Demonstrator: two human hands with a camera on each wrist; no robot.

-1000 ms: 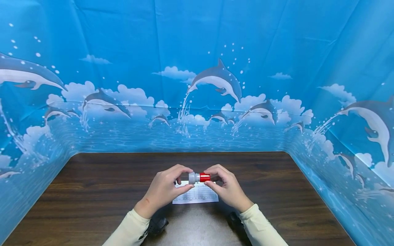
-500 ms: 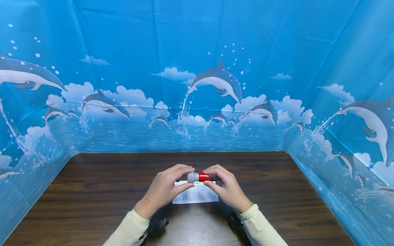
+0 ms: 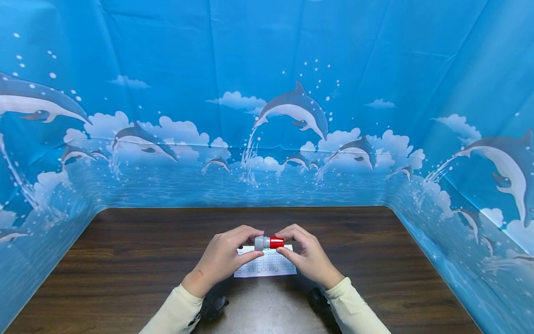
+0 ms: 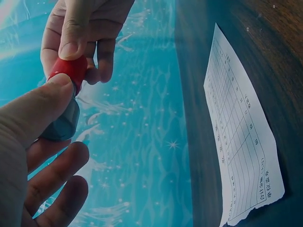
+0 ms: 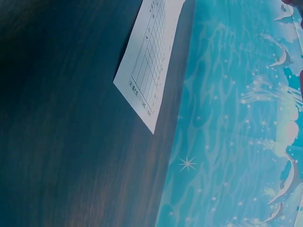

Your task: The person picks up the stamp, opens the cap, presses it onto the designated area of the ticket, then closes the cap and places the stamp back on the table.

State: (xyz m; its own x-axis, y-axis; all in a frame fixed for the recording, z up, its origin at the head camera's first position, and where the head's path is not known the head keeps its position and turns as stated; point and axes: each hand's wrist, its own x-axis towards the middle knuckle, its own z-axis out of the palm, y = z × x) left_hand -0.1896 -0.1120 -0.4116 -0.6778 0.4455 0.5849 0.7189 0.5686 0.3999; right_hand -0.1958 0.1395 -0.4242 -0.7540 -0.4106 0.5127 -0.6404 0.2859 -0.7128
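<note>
Above the paper, both hands hold a small grey-and-red cylinder [image 3: 267, 242] level between them. It could be a capped stamp, but its exact kind cannot be told. My left hand [image 3: 227, 253] pinches the wider grey end [image 4: 66, 120] between thumb and fingers. The red end [image 3: 276, 242] is pinched by the thumb and fingertips of my right hand [image 3: 306, 253]. A narrower, pale grey neck shows between the two ends in the head view. Only slivers of fingers show at the right edge of the right wrist view.
A white printed form [image 3: 264, 266] with a grid lies on the dark wooden table [image 3: 125, 264] beneath the hands. Its torn edge shows in the left wrist view. A blue dolphin-print curtain [image 3: 187, 176] encloses the table's back and sides.
The cylinder has moved very slightly left in the head view. Both hands keep their grip on it and have barely moved.
</note>
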